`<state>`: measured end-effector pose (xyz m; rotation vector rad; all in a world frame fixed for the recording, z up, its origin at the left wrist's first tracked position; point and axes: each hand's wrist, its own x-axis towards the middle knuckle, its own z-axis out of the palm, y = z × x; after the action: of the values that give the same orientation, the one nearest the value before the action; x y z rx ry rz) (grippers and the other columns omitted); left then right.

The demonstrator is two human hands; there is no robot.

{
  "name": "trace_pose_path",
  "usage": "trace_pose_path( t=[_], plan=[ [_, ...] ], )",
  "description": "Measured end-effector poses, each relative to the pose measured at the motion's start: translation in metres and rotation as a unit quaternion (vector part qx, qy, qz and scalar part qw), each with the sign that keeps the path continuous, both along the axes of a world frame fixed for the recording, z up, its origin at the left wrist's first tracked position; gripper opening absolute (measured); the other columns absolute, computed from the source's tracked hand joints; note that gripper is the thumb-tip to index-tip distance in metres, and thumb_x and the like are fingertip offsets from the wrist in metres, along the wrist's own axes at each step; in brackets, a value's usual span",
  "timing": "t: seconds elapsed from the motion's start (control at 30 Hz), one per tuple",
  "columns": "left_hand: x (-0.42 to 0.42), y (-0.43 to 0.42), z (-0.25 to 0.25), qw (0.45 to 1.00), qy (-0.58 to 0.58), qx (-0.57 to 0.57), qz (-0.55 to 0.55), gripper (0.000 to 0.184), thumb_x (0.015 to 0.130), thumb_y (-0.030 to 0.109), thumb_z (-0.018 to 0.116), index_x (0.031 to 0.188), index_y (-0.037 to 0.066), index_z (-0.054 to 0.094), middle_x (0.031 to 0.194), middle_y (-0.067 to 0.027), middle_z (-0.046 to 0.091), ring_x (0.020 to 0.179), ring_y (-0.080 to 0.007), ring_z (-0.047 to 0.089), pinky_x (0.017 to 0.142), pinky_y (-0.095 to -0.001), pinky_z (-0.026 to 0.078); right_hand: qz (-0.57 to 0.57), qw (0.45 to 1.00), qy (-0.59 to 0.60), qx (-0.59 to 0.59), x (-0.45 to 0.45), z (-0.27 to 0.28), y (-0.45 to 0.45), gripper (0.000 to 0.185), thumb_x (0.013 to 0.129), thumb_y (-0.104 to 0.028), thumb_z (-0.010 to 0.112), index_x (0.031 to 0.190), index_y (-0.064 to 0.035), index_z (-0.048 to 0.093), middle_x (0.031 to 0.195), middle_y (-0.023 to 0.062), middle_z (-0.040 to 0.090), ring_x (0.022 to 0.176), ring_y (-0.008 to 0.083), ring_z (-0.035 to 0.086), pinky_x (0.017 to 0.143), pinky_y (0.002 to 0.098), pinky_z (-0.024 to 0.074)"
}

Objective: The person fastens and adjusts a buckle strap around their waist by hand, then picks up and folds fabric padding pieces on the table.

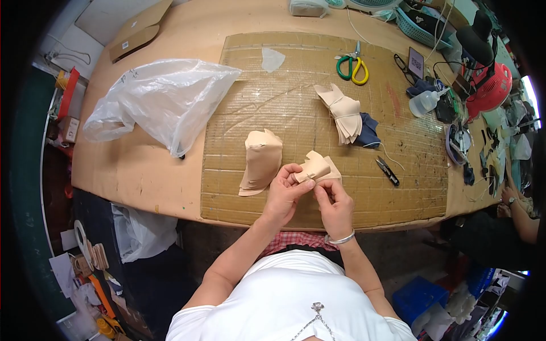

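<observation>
Both hands meet over the front of a cardboard mat [239,210]. My left hand [287,190] pinches a small beige leather-like piece [314,167] between thumb and fingers. My right hand [334,204] has its fingers closed at the lower right edge of the same piece, which is folded or layered there. Left of my hands lies a stack of beige pieces [263,162]. Beyond them, to the right, a tied bundle of beige pieces [344,116] rests partly over a dark blue cloth piece [369,131].
Green-and-yellow scissors [353,65] lie at the back, a black cutter knife [388,171] to the right. A clear plastic bag [165,99] spreads over the left side. A squeeze bottle [425,102] and red lamp [492,88] stand right. Another person's arm [518,213] shows far right.
</observation>
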<state>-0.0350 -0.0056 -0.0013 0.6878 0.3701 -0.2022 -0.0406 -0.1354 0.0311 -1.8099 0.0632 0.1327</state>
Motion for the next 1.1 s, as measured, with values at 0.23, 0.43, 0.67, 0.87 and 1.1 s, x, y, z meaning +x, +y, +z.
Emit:
trace_pose_path(
  t=[0.23,0.43,0.67,0.87,1.1],
  plan=[
    [0.001,-0.007,-0.011,0.998,-0.020,-0.038,0.038,0.037,0.077,-0.007,0.066,0.104,0.007,0.045,0.097,-0.0068,0.059,0.088,-0.0120,0.059,0.076,-0.0226,0.050,-0.008,0.954,0.168,0.247,0.001,-0.011,0.006,0.006,0.092,-0.012,0.053,0.094,-0.0060,0.055,0.070,0.0010,0.057,0.050,0.0023,0.044,0.042,0.0155,0.0319],
    [0.004,-0.005,-0.010,0.999,-0.018,-0.032,0.018,0.037,0.078,-0.006,0.066,0.107,0.006,0.045,0.097,-0.0072,0.059,0.087,-0.0115,0.059,0.075,-0.0215,0.050,-0.030,0.920,0.233,0.315,0.003,-0.007,0.006,0.007,0.093,-0.014,0.052,0.094,-0.0071,0.053,0.069,0.0011,0.056,0.046,0.0026,0.042,0.040,0.0153,0.0295],
    [0.009,0.025,0.007,0.992,0.009,0.000,-0.125,0.050,0.078,-0.007,0.064,0.122,0.003,0.045,0.106,-0.0076,0.059,0.101,-0.0126,0.057,0.086,-0.0257,0.050,-0.093,0.962,0.084,0.242,0.011,-0.010,-0.027,0.015,0.089,-0.016,0.059,0.097,-0.0046,0.055,0.074,0.0010,0.057,0.043,0.0024,0.038,0.036,0.0157,0.0254],
    [0.008,0.027,0.015,0.977,-0.014,0.019,-0.214,0.049,0.079,-0.007,0.063,0.124,0.001,0.044,0.110,-0.0085,0.058,0.099,-0.0129,0.059,0.085,-0.0272,0.051,0.017,0.903,0.274,0.331,0.023,-0.009,-0.043,0.013,0.084,-0.009,0.065,0.094,-0.0039,0.058,0.069,-0.0031,0.055,0.039,0.0002,0.033,0.035,0.0165,0.0216],
    [0.004,0.023,0.020,0.980,-0.029,0.079,-0.180,0.050,0.078,0.002,0.068,0.123,0.002,0.045,0.100,-0.0052,0.059,0.092,-0.0106,0.058,0.081,-0.0265,0.052,0.006,0.905,0.218,0.365,0.016,-0.012,-0.033,0.011,0.084,-0.003,0.062,0.094,-0.0052,0.058,0.069,-0.0028,0.055,0.039,0.0000,0.034,0.034,0.0159,0.0233]
  ],
)
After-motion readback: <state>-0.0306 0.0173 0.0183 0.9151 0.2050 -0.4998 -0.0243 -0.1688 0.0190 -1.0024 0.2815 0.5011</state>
